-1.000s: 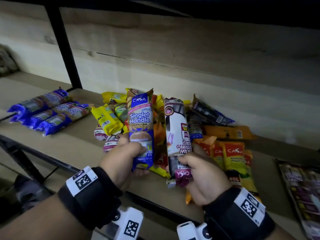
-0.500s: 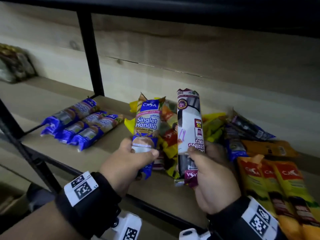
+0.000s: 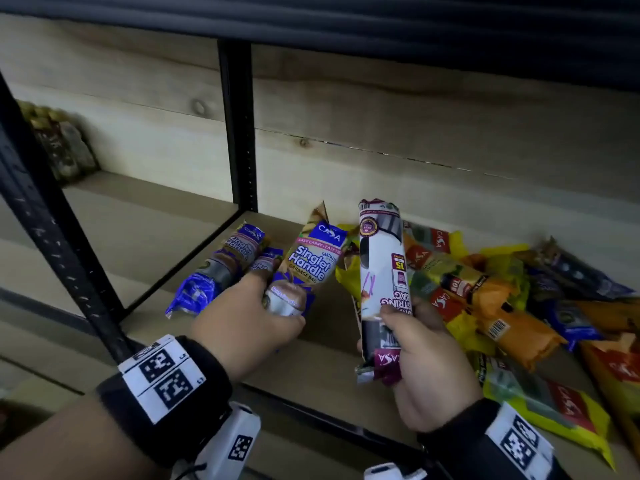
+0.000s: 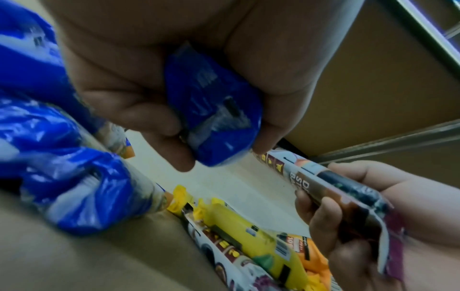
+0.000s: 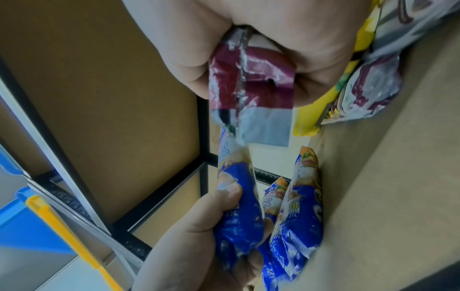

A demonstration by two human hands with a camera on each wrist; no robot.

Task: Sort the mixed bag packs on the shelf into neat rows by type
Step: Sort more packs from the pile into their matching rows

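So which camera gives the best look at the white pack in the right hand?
The head view: the white pack shows full length, upright, label readable, gripped low by the right hand. The right wrist view shows only its maroon end poking from the fist. The left wrist view catches it side-on, partly covered by fingers.

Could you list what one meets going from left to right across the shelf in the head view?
Dark packs at the far left → black shelf post → blue packs lying in a row → blue pack in the left hand → white pack in the right hand → mixed pile of yellow and orange packs.
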